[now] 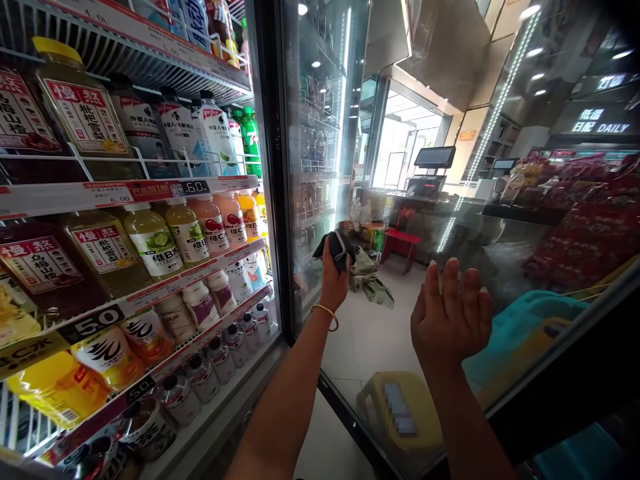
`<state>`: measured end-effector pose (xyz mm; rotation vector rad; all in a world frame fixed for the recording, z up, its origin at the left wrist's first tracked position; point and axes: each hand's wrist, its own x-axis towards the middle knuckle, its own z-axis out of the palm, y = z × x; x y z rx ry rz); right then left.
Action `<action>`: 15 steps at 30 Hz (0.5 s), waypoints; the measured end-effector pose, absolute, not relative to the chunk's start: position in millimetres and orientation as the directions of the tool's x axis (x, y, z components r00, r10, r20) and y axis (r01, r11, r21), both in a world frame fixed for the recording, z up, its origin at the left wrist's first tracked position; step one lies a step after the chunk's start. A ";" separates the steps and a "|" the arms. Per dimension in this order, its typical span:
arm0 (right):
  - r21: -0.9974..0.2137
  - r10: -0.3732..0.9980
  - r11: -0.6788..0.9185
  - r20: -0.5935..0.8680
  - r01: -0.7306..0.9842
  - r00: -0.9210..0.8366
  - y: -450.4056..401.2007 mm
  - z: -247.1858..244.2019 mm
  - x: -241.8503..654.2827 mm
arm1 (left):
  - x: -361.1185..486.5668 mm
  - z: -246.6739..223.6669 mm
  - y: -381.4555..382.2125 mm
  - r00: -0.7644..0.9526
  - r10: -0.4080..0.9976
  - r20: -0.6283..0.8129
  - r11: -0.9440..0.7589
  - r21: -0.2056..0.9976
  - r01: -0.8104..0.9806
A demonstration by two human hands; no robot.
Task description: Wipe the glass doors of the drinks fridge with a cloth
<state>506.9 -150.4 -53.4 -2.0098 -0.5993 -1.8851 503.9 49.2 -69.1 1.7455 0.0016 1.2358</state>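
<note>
left hand [334,277] presses cloth [338,248] on glass door [400,220]

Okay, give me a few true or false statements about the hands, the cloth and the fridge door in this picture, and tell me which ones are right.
1. The left hand grips a dark cloth against the glass door. True.
2. The right hand holds a bottle. False: it holds nothing, its fingers spread flat toward the glass.
3. The fridge door is shut. False: it stands open, with the drink shelves exposed on the left.
4. A gold bangle sits on the left wrist. True.
5. The shelves are bare. False: they are packed with bottles, with price tags along their edges.
</note>
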 end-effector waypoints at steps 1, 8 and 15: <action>0.051 0.081 -0.861 0.996 0.507 0.037 -150.2 -53.4 507.1 | 501.1 -77.8 45.0 0.491 0.512 0.704 -0.522 0.710 -0.473; 0.043 0.062 -0.864 0.998 0.501 0.021 -147.9 -53.0 499.6 | 474.3 -87.2 -9.4 0.548 0.177 0.818 -0.729 0.482 -0.485; 0.040 0.055 -0.866 0.998 0.498 0.015 -146.5 -51.1 493.1 | 487.7 -36.2 12.1 0.455 0.130 0.881 -0.779 0.375 -0.503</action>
